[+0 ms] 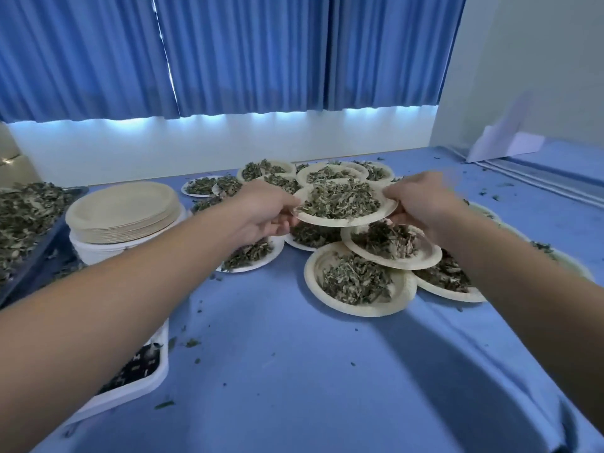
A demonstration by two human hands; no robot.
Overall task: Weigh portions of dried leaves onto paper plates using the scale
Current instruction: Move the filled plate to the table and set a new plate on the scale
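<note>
A paper plate [389,211] heaped with dried leaves [340,199] is held in the air above other filled plates. My left hand [261,210] grips its left rim and my right hand [421,202] grips its right rim. Below it lie several filled plates, such as one [313,273] near the front and one [428,256] resting partly on it. A white scale [153,384] with a dark top sits at the lower left, mostly hidden under my left forearm.
A stack of empty paper plates [122,207] sits on a white tub [94,250] at the left. A dark tray of loose leaves [26,217] lies at the far left. Leaf crumbs dot the blue cloth [294,371]. A white box [510,142] stands at the back right.
</note>
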